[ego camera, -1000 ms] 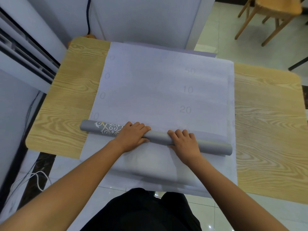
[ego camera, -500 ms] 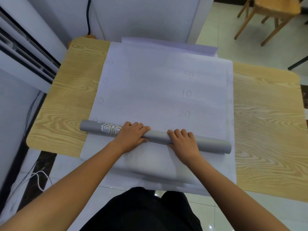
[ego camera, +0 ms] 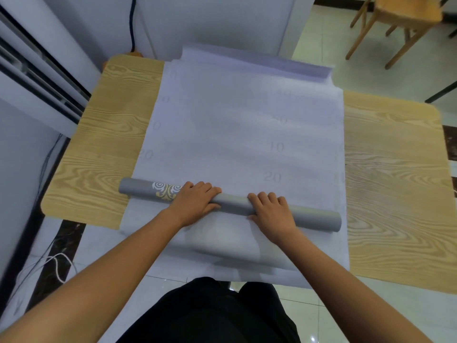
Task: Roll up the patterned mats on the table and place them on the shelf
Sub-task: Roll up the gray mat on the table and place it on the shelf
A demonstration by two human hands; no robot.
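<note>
— So, where is the mat?
— A grey roll point(ego camera: 233, 203) with a white-and-gold swirl pattern lies crosswise near the front edge of the wooden surface point(ego camera: 390, 194), on a flat pale mat point(ego camera: 235, 125).
— And the hands?
— The left hand point(ego camera: 195, 201) and right hand point(ego camera: 270, 210) lie palm-down, fingers curled over the roll.

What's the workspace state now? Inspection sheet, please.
Surface: wooden table, bare wood either side of the mats.
Job's things: pale mat partly rolled into a grey patterned mat roll; lilac second mat peeking out beneath at the far edge.
Clutter: nothing seen.
Hands: left hand and right hand both grip the mat roll, fingers curled over it.
Cables: black cable on the wall; white cord on the floor.
Surroundings: wooden chair, tiled floor.
</note>
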